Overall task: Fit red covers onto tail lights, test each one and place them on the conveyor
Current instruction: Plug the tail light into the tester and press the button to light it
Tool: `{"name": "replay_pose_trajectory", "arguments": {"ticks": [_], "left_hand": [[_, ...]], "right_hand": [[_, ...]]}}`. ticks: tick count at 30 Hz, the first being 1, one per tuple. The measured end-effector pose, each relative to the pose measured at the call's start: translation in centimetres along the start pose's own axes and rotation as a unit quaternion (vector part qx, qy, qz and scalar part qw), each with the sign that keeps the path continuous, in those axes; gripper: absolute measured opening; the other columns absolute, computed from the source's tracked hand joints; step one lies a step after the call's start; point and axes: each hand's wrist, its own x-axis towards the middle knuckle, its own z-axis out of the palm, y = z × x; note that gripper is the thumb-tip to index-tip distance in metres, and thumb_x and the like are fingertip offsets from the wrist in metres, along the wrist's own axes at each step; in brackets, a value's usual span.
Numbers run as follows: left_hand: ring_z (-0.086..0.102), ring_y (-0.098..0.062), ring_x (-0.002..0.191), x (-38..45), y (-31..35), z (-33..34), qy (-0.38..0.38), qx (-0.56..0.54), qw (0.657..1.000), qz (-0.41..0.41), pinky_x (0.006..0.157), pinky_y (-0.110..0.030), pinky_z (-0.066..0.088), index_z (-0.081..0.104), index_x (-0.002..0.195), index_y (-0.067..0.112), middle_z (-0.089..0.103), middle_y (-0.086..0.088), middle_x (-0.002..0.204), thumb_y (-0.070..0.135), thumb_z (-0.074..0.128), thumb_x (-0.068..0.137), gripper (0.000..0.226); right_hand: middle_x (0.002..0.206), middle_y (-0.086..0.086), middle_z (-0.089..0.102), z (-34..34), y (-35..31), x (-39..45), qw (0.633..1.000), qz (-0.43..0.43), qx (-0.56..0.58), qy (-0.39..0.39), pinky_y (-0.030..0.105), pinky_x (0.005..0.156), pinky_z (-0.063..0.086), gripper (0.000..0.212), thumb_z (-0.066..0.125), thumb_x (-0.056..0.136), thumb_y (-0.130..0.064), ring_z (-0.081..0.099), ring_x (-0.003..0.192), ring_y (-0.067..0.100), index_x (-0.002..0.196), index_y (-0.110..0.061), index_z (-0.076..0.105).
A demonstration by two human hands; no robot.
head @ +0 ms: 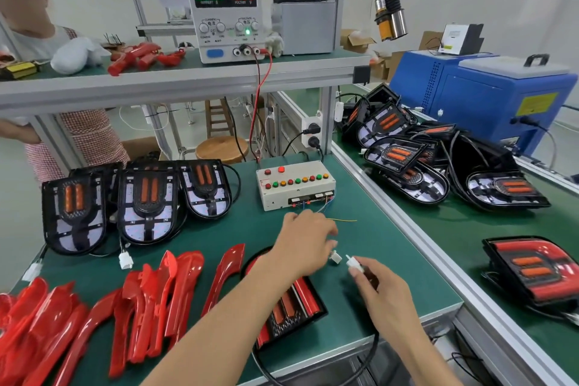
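Both my hands pinch small white plugs: right hand (380, 290) the light's plug (354, 262), left hand (305, 243) the tester's (336, 257). Covered light (289, 307) lies under my left forearm. Plugs look light, brittle; I'd grip bodies, not wires.

Both forearms are reaching forward from below. The left hand (305, 243) is hovering palm down, fingers curling around a plug (336, 257). The right hand (380, 285) is pinching another plug (354, 263) at its fingertips.

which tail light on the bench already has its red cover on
The tail light under the left forearm, nearest the front edge; the three at the back show bare white boards.
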Motion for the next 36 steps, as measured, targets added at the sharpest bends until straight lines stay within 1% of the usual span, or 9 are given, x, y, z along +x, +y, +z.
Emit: {"name": "replay_pose_trajectory", "arguments": {"ticks": [3, 5, 9, 15, 19, 28, 32, 34, 36], "left_hand": [[0.049, -0.028, 0.128, 2.7, 0.1, 1.2, -0.121, 0.051, 0.991, -0.019, 0.112, -0.051, 0.029, 0.066, 0.126, 0.023, 0.065, -0.003, 0.129, 0.028, 0.054, 0.102, 0.027], [0.053, -0.030, 0.125, 3.5, -0.3, 1.8, -0.158, 0.047, 0.986, -0.028, 0.116, -0.056, 0.024, 0.068, 0.121, 0.022, 0.067, -0.004, 0.126, 0.022, 0.053, 0.101, 0.025], [0.057, -0.021, 0.111, 3.8, -1.1, 2.2, -0.140, -0.039, 0.989, -0.014, 0.112, -0.052, 0.028, 0.072, 0.108, 0.025, 0.072, 0.008, 0.111, 0.028, 0.059, 0.098, 0.017], [0.062, -0.014, 0.107, 3.9, -2.8, 1.6, -0.120, -0.176, 0.977, -0.029, 0.109, -0.045, 0.039, 0.072, 0.099, 0.035, 0.071, 0.012, 0.107, 0.039, 0.063, 0.097, 0.011], [0.065, -0.007, 0.097, 4.0, -3.7, 0.8, -0.115, -0.244, 0.963, -0.010, 0.092, -0.030, 0.051, 0.075, 0.099, 0.029, 0.071, 0.012, 0.100, 0.034, 0.067, 0.095, 0.010], [0.056, 0.017, 0.064, 3.5, -4.5, 0.4, -0.111, -0.272, 0.956, 0.020, 0.059, -0.002, 0.037, 0.078, 0.104, 0.018, 0.064, 0.023, 0.074, 0.027, 0.066, 0.097, 0.016], [0.053, 0.014, 0.051, 3.1, -4.3, 0.0, -0.120, -0.292, 0.949, 0.023, 0.049, -0.002, 0.035, 0.077, 0.108, 0.013, 0.065, 0.025, 0.066, 0.021, 0.059, 0.101, 0.020], [0.055, 0.012, 0.055, 2.9, -4.0, -0.5, -0.126, -0.283, 0.950, 0.030, 0.054, -0.002, 0.036, 0.077, 0.113, 0.014, 0.070, 0.016, 0.081, 0.017, 0.057, 0.101, 0.024], [0.063, 0.010, 0.085, 2.6, -3.9, -0.6, -0.123, -0.262, 0.956, 0.042, 0.082, -0.009, 0.046, 0.075, 0.120, 0.021, 0.075, 0.010, 0.103, 0.016, 0.059, 0.099, 0.027]], "right_hand": [[0.075, -0.025, 0.067, 0.0, 0.2, 0.2, 1.000, 0.015, -0.003, 0.007, 0.010, 0.065, 0.042, 0.007, 0.067, 0.095, -0.034, 0.059, 0.069, -0.002, 0.098, -0.039, 0.070], [0.077, -0.022, 0.066, 0.0, 0.4, 0.5, 1.000, 0.023, -0.010, 0.013, 0.012, 0.065, 0.044, 0.006, 0.069, 0.094, -0.033, 0.059, 0.070, 0.000, 0.097, -0.038, 0.068], [0.070, -0.007, 0.063, 0.0, 0.6, 1.2, 0.999, 0.048, -0.002, 0.017, 0.016, 0.058, 0.043, 0.013, 0.073, 0.090, -0.036, 0.057, 0.063, 0.005, 0.099, -0.035, 0.063], [0.074, -0.014, 0.063, 0.0, -0.4, 2.1, 1.000, -0.012, -0.016, 0.013, 0.018, 0.056, 0.042, 0.010, 0.071, 0.091, -0.034, 0.053, 0.059, 0.007, 0.093, -0.037, 0.062], [0.079, -0.015, 0.064, 0.4, -0.9, 2.4, 0.999, -0.031, -0.016, 0.009, 0.023, 0.059, 0.043, 0.010, 0.071, 0.092, -0.034, 0.055, 0.063, 0.009, 0.093, -0.039, 0.062], [0.081, -0.018, 0.063, 0.8, -1.1, 2.7, 0.995, -0.082, -0.057, 0.017, 0.019, 0.060, 0.043, 0.015, 0.070, 0.093, -0.030, 0.057, 0.070, 0.011, 0.093, -0.042, 0.061], [0.083, -0.019, 0.065, 0.8, -1.2, 2.8, 0.993, -0.096, -0.065, 0.010, 0.016, 0.061, 0.043, 0.012, 0.069, 0.093, -0.033, 0.057, 0.071, 0.011, 0.094, -0.043, 0.062], [0.082, -0.018, 0.065, 0.8, -1.3, 2.9, 0.993, -0.100, -0.060, 0.013, 0.015, 0.059, 0.041, 0.013, 0.069, 0.093, -0.031, 0.056, 0.068, 0.011, 0.095, -0.042, 0.063], [0.081, -0.018, 0.065, 0.8, -1.5, 2.9, 0.993, -0.103, -0.053, 0.020, 0.016, 0.058, 0.040, 0.014, 0.070, 0.093, -0.030, 0.053, 0.064, 0.012, 0.094, -0.043, 0.064]]}}
